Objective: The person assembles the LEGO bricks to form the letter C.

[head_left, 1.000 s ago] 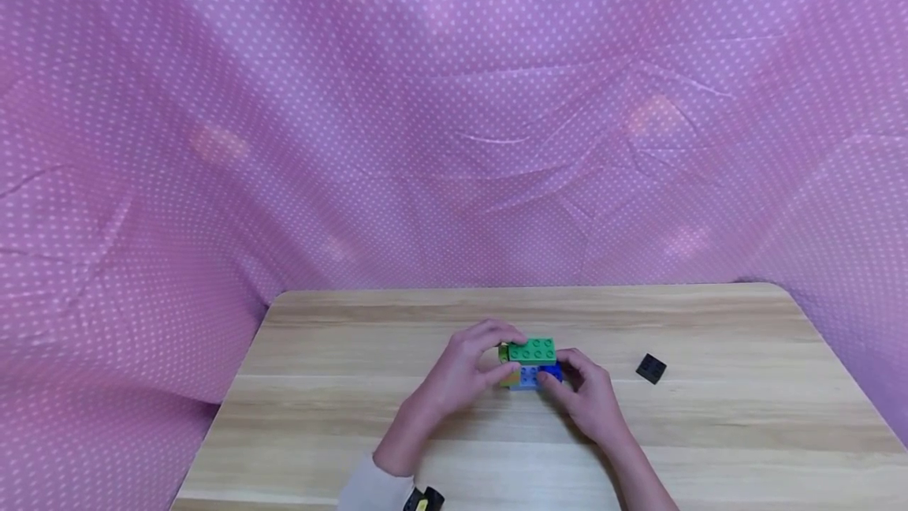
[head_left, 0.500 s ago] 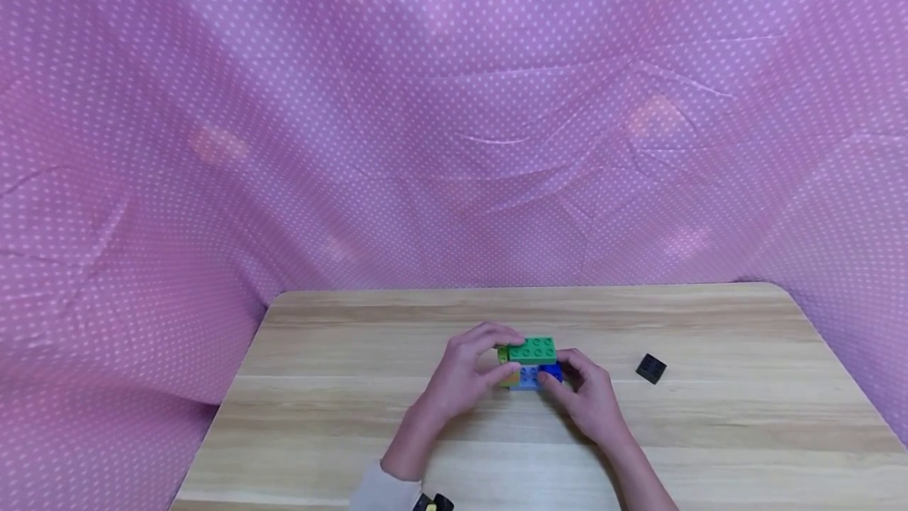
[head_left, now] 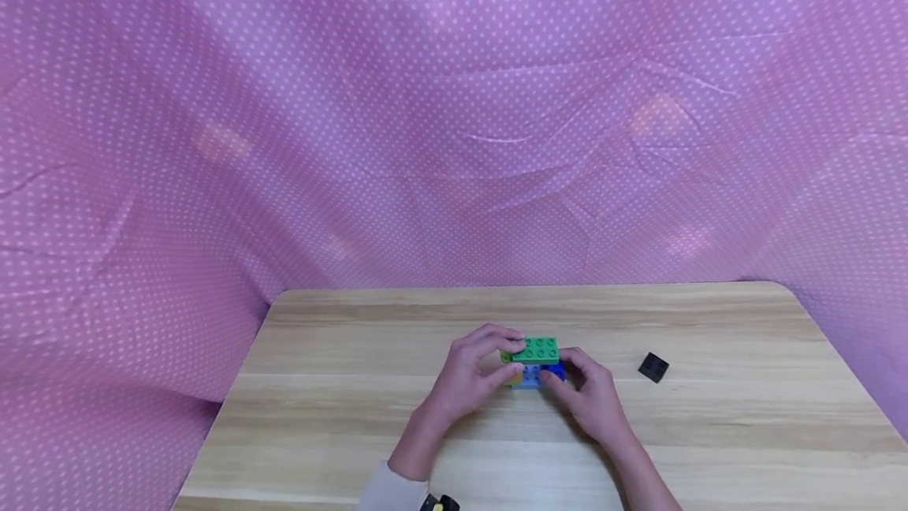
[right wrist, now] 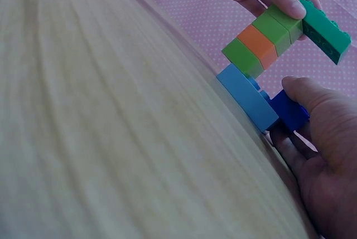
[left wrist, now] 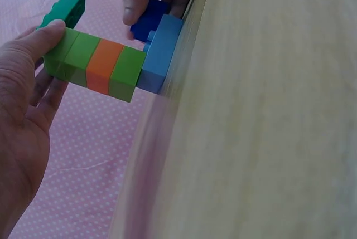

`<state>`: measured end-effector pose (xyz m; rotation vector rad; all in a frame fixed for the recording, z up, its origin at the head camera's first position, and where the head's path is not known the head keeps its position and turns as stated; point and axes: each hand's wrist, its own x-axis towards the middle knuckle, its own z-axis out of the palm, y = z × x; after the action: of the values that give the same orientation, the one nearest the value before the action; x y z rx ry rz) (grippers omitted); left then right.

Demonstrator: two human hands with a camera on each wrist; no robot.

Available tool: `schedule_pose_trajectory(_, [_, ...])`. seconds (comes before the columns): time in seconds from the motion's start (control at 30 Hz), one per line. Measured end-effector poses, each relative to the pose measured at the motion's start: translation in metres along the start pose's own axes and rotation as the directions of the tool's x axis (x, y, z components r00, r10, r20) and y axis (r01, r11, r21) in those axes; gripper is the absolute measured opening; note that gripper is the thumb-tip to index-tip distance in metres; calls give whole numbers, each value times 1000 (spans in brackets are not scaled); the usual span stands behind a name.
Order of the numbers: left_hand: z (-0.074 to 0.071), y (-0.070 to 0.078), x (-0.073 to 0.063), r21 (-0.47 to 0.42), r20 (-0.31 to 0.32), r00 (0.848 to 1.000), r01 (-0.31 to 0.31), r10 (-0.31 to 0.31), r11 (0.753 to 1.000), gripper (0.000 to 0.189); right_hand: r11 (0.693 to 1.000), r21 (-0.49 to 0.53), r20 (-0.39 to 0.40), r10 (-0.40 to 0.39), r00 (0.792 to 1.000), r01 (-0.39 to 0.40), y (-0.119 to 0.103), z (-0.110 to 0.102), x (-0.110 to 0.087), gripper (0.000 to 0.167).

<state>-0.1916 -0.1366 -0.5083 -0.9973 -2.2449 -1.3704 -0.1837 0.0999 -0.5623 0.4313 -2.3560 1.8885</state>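
Note:
A toy-brick build stands on the table in the head view. Its base is a light blue brick (left wrist: pixel 160 55). On the base's left end rises a column of light green bricks (right wrist: pixel 271 28) with one orange brick (left wrist: pixel 104 66) among them. A long green brick (head_left: pixel 535 350) tops the column and juts out to the right. My left hand (head_left: pixel 464 373) pinches the column near its top, thumb in front. My right hand (head_left: pixel 592 399) grips a dark blue brick (right wrist: pixel 290 111) at the base's right end. Its seating on the studs is partly hidden.
A small black brick (head_left: pixel 653 367) lies on the wooden table (head_left: pixel 340 385) to the right of my right hand. Behind and beside the table hangs a pink dotted cloth (head_left: pixel 454 140).
Both hands keep their hold on the bricks. My left forearm has shifted slightly to the right. The build's place is nearly the same.

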Motion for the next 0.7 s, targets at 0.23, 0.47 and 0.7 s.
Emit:
schedule_pose_trajectory(0.23, [2, -3, -1, -10, -5, 1000, -15, 15, 1000, 29, 1000, -7, -2, 0, 1000, 0, 0, -1, -1, 27])
schedule_pose_trajectory(0.47, [6, -2, -3, -16, -11, 1000, -3, 3, 1000, 27, 999, 42, -53, -23, 998, 25, 0, -10, -3, 26])
schedule_pose_trajectory(0.7, [6, -2, -4, -16, -5, 1000, 2, -2, 1000, 27, 999, -23, -255, -42, 966, 38, -6, -41, -4, 26])
